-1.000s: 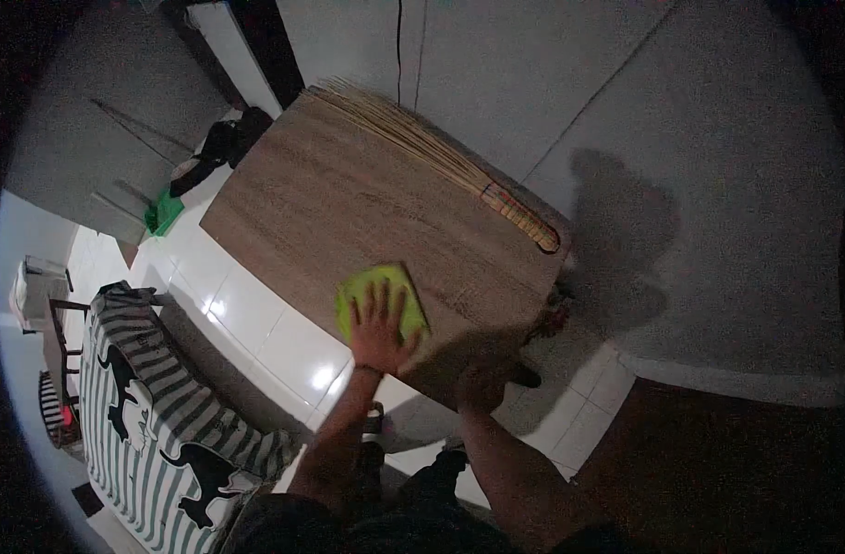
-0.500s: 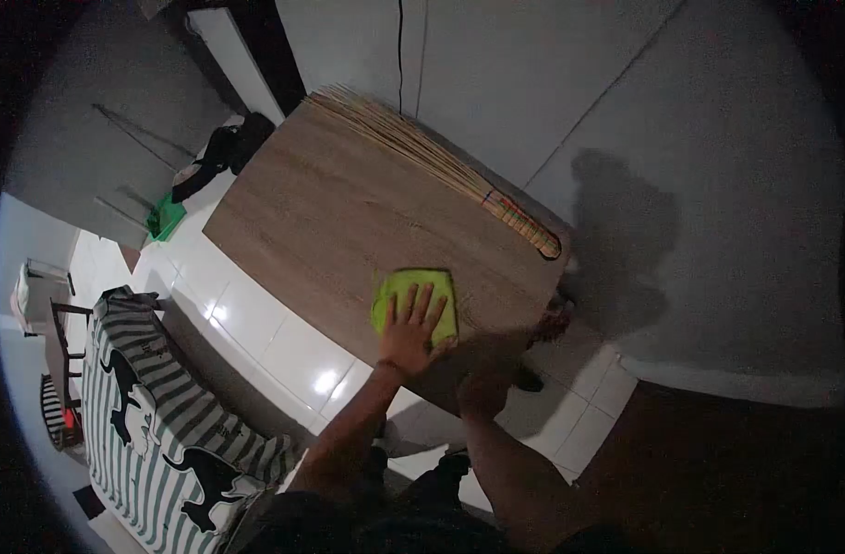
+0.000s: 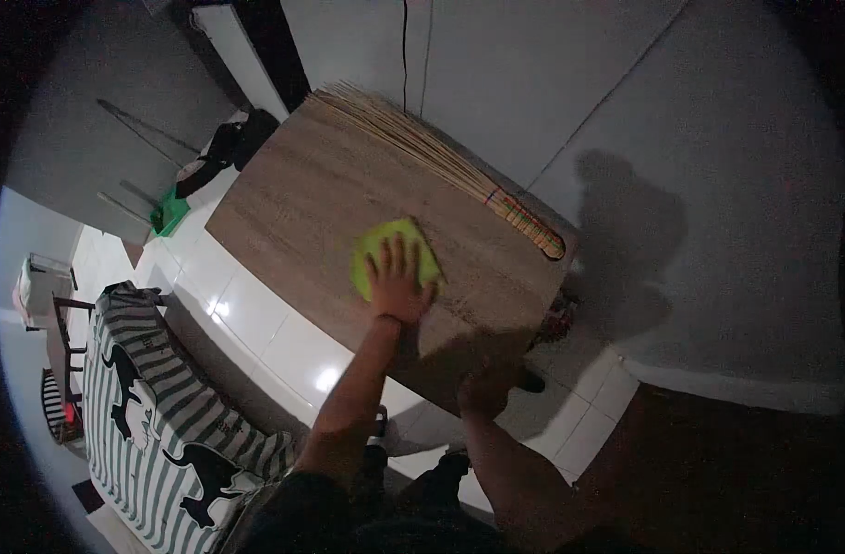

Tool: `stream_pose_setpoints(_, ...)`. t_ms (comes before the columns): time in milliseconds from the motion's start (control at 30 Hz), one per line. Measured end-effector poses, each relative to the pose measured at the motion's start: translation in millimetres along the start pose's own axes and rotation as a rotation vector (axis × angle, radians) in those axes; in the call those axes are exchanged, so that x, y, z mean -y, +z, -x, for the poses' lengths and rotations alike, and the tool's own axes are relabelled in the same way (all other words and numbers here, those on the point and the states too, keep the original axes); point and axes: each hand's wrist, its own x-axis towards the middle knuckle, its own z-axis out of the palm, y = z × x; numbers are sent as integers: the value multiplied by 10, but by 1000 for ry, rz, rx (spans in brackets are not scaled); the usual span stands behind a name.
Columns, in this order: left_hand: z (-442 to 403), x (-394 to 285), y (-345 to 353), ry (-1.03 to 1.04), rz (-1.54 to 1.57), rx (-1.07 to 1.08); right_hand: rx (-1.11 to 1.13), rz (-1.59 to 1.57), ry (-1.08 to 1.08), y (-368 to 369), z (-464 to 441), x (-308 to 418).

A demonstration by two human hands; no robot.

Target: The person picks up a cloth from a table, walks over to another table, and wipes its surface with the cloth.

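My left hand [image 3: 399, 284] lies flat on a yellow-green cloth [image 3: 365, 268], fingers spread, pressing it against the wooden tabletop [image 3: 293, 203]. Part of the cloth is hidden under the palm. In shadow at the table's near right end, my right hand [image 3: 484, 390] looks closed. A dark rounded end [image 3: 531, 380] shows just past its fingers; what it belongs to is too dark to make out. Along the table's far edge lies a stick broom [image 3: 413, 143], its woven handle [image 3: 529, 226] toward the right corner.
A striped cloth with cat figures [image 3: 155, 415] covers a piece of furniture at the left. A green dustpan [image 3: 170, 214] and dark items [image 3: 229, 148] are beyond the table's left end. A grey wall [image 3: 533, 74] borders the far side, above white floor tiles [image 3: 275, 342].
My left hand has slid the cloth away from me and slightly left across the tabletop. The right hand has stayed nearly in place at the table's end.
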Motion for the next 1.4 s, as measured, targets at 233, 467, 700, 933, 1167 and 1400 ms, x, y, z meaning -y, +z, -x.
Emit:
stream_pose_setpoints(233,980,-216,169,276,154,7,-73,-35,-219,-51,41,37)
stream_pose_setpoints(467,555,477,-159,-73,81,-58,-118,-311,10,-138,94,56)
stream_pose_setpoints(700,273,-4,-19,13,39,-82,-66,-317,110,-472,293,351)
stream_pose_setpoints(933,1100,53,-44,186,165,-50,-350,-40,-111,367,-217,-250)
stream_pose_setpoints(1167,1001,136,-259,-13,178,-63,-89,-138,-31,-146,121,14)
stream_pose_setpoints(1400,1029,158,-172,-10,176,-97,-181,-241,-33,-556,462,348)
